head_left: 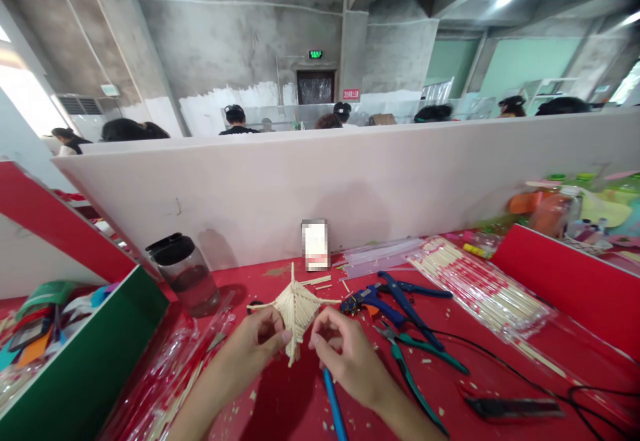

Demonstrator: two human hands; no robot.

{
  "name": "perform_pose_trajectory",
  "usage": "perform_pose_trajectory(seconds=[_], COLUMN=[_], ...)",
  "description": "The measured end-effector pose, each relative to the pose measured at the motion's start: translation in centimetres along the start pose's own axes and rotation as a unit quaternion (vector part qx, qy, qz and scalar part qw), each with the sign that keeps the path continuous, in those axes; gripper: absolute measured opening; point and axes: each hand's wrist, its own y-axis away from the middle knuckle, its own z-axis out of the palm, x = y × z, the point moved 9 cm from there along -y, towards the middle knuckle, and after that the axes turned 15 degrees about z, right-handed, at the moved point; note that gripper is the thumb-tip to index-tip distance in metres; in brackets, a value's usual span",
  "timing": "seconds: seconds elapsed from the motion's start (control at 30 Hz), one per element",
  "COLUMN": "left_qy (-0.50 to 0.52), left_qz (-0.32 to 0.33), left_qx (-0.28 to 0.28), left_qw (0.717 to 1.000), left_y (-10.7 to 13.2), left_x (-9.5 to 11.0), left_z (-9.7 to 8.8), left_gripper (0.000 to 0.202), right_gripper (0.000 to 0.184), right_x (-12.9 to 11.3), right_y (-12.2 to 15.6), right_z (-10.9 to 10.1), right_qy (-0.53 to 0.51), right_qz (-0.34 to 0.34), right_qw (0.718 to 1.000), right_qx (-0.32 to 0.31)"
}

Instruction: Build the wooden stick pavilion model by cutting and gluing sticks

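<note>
A small woven piece of pale thin sticks (298,307), fan-shaped with ends poking out, is held above the red table (280,401). My left hand (256,346) pinches its lower left edge with closed fingers. My right hand (345,354) grips its lower right edge, fingers curled. A blue-handled tool (334,409) lies on the table under my right hand; I cannot tell whether the hand touches it.
A blue glue gun (383,299) and teal-handled pliers (417,377) lie to the right, with a black cord (525,374). Bundles of sticks in plastic (480,287) sit at right and left. A dark-lidded clear jar (184,273) stands at left. A white partition (350,181) backs the table; other people sit beyond it.
</note>
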Motion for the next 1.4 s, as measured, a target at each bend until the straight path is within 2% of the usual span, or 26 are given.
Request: perform_pose_trajectory(seconds=[0.1,0.5,0.9,1.2,1.4], left_qy=[-0.003,0.026,0.053,-0.027,-0.011], left_qz=[0.0,-0.007,-0.007,0.012,0.004], left_qx=[0.009,0.01,0.01,0.003,-0.005], left_qw=[1.0,1.0,0.999,1.0,1.0], left_y=[0.0,-0.2,-0.2,0.0,0.1], left_x=[-0.1,0.4,0.5,-0.3,-0.2], left_z=[-0.2,0.3,0.5,-0.4,-0.4], left_gripper=[0.036,0.038,0.037,0.033,0.028], right_gripper=[0.008,0.009,0.01,0.016,0.014], right_x=[0.3,0.5,0.6,0.0,-0.3], right_y=[-0.2,-0.7,-0.7,-0.8,-0.6], right_z=[0.3,0.4,0.5,-0.3,-0.4], right_qy=[0.019,0.034,0.045,0.057,0.071], right_qz=[0.009,-0.004,-0.015,-0.01,-0.009], right_qw=[1.0,0.999,0.998,0.998,0.997], right_qx=[-0.022,0.023,0.031,0.027,0.035])
